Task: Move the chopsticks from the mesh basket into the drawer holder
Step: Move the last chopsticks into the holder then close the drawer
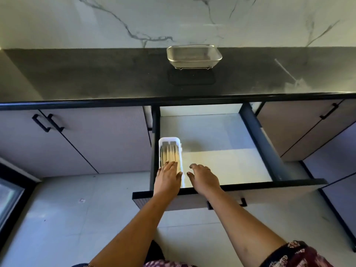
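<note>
Several pale wooden chopsticks [169, 154] lie lengthwise in a narrow white holder [170, 140] at the left side of the open drawer [227, 166]. My left hand [167, 179] rests flat on the near ends of the chopsticks, fingers together, gripping nothing. My right hand [204, 179] hovers just right of the holder over the drawer floor, fingers apart and empty. The mesh basket [194, 55] stands on the dark countertop against the wall, and I see nothing in it.
A dark mat [191, 78] lies on the countertop [96, 78] in front of the basket. Closed cabinet doors with black handles [48, 123] flank the drawer. The drawer's front panel [192, 201] juts out toward me over the tiled floor.
</note>
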Available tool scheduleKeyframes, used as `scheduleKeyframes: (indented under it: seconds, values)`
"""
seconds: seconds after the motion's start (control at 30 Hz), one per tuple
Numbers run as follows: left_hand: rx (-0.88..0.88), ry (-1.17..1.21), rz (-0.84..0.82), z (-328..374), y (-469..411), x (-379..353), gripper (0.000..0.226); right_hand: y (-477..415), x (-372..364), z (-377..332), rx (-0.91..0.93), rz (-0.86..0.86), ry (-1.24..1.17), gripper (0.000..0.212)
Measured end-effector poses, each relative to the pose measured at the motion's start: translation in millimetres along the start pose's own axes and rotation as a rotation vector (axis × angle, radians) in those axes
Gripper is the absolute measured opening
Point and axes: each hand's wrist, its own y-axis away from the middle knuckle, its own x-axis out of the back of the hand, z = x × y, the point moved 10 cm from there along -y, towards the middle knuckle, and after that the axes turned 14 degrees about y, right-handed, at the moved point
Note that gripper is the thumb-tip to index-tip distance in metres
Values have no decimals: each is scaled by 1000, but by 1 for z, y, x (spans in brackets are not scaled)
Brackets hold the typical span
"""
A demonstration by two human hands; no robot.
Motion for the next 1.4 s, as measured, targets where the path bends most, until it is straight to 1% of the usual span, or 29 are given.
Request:
scheduleKeyframes:
  seconds: [0.1, 0.17, 0.27, 0.37, 0.47, 0.57, 0.67, 0.83, 0.93, 1.07, 1.1, 1.17, 1.23, 1.3, 1.33, 1.4]
  values:
    - [-5, -83, 15, 5, 27, -8, 55, 28, -1, 31, 39, -5, 130, 53]
    - [-53, -194, -9, 9, 48, -21, 60, 47, 0, 52, 34, 54, 193, 58]
    - [-139, -316, -55, 10, 70, -37, 62, 69, -5, 72, 58, 113, 204, 62]
    - [-198, -363, -97, 9, 77, -42, 66, 88, -11, 79, 112, 177, 253, 68]
    - [-230, -374, -144, 6, 75, -41, 69, 94, -17, 80, 135, 176, 272, 73]
    - [-222, -385, -158, 3, 67, -40, 70, 85, -18, 78, 124, 165, 266, 79]
    - [-210, -405, -169, 5, 48, -38, 70, 66, -16, 78, 119, 120, 281, 84]
    - [-206, -433, -177, 8, -1, -31, 69, 16, -3, 77, 117, 22, 296, 88]
    - [-207, -444, -171, 6, -31, -28, 70, -14, 3, 77, 114, -1, 310, 89]
    - [-219, -426, -133, 9, -73, -18, 70, -53, 19, 77, 97, 11, 307, 88]
    - [-226, -413, -113, 11, -81, -14, 69, -61, 25, 75, 105, 57, 289, 86]
    - [-198, -318, -30, 8, -92, -6, 68, -66, 39, 66, 164, 226, 300, 83]
    - [-70, -144, 107, -8, -90, 6, 67, -63, 33, 49, 290, 299, 300, 79]
    - [57, -34, 186, -31, -88, 10, 67, -65, 12, 35, 383, 269, 281, 79]
    - [68, -36, 207, -38, -91, 11, 67, -72, 0, 33, 390, 226, 276, 81]
    - [33, -71, 220, -42, -104, 17, 69, -91, -17, 37, 327, 134, 260, 80]
